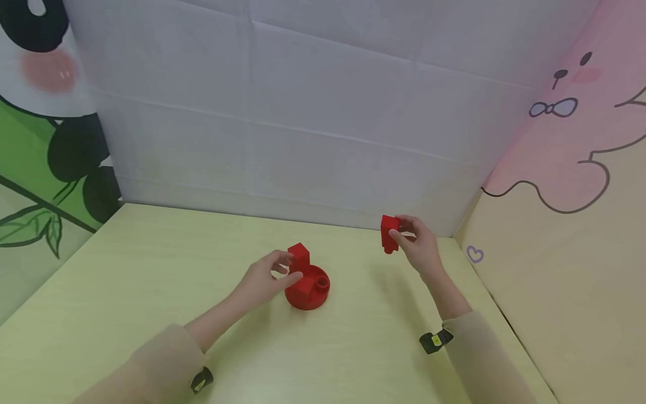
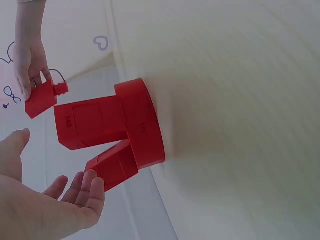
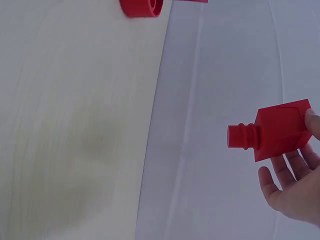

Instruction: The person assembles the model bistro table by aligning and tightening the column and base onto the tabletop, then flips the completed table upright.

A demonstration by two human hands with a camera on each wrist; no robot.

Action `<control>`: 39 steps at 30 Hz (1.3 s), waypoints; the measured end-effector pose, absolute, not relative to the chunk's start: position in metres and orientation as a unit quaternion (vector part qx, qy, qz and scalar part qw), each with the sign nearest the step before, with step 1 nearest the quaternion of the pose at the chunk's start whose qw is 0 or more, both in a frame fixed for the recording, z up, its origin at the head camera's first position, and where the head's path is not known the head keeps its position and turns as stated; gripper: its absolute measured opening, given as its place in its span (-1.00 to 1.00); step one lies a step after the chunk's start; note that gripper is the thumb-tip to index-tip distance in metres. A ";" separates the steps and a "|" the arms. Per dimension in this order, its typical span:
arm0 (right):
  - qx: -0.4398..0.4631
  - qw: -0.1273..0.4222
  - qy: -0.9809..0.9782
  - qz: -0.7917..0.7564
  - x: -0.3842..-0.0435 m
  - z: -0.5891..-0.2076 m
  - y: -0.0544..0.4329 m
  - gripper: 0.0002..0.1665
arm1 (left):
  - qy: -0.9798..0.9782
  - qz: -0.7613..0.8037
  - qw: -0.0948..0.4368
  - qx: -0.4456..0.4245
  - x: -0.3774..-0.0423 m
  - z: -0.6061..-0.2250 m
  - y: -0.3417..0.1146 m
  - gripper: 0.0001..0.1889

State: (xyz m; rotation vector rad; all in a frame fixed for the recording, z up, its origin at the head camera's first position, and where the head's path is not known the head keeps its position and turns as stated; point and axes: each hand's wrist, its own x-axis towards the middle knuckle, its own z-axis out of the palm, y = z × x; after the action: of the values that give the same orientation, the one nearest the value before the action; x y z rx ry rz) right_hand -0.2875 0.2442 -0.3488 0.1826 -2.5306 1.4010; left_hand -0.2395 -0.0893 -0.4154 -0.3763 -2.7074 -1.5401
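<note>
A round red base (image 1: 309, 301) stands on the table with two red blocks upright in it, a larger block (image 2: 92, 122) marked 148 and a second block (image 2: 116, 167) beside it. A round socket (image 1: 321, 283) shows at the right of the base. My left hand (image 1: 263, 280) is at the blocks, thumb and fingers apart and relaxed; its fingertips overlap the second block in the left wrist view. Up and to the right, my right hand (image 1: 420, 249) pinches another red block (image 3: 282, 129) between thumb and fingers. A ridged round peg (image 3: 242, 136) sticks out of this block's lower end.
The pale yellow table (image 1: 151, 292) meets a whitish cloth backdrop (image 1: 313, 112) at its far edge. Panels printed with cartoon animals stand at the left and right sides. Dark devices (image 1: 435, 340) are strapped at both sleeves.
</note>
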 end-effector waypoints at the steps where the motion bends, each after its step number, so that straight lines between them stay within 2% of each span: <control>1: 0.061 0.119 -0.862 0.489 -0.285 -0.348 0.240 -0.44 | -0.862 -0.493 0.002 -0.116 -0.237 -0.415 -0.087 -0.45; 5: 0.064 0.113 -0.833 0.538 -0.275 -0.349 0.225 -0.44 | -0.855 -0.507 0.010 -0.110 -0.226 -0.417 -0.078 -0.33; 9: 0.072 0.114 -0.808 0.574 -0.267 -0.354 0.211 -0.44 | -0.851 -0.515 0.023 -0.103 -0.220 -0.420 -0.071 -0.30; 19: 0.093 0.092 -0.804 0.579 -0.257 -0.381 0.186 -0.47 | -0.852 -0.515 0.039 -0.088 -0.218 -0.426 -0.060 -0.36; 29: 0.113 0.061 -0.812 0.569 -0.255 -0.406 0.171 -0.49 | -0.856 -0.505 0.056 -0.092 -0.223 -0.430 -0.059 -0.51; 39: 0.126 0.059 -0.827 0.545 -0.254 -0.417 0.161 -0.51 | -0.858 -0.504 0.041 -0.091 -0.224 -0.428 -0.061 -0.54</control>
State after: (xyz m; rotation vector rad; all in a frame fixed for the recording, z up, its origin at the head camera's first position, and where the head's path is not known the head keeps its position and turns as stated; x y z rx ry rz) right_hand -0.2543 0.1609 -0.4174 0.3818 -2.5036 1.6501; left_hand -0.2236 -0.0611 -0.4275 -0.2774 -2.6265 -1.5447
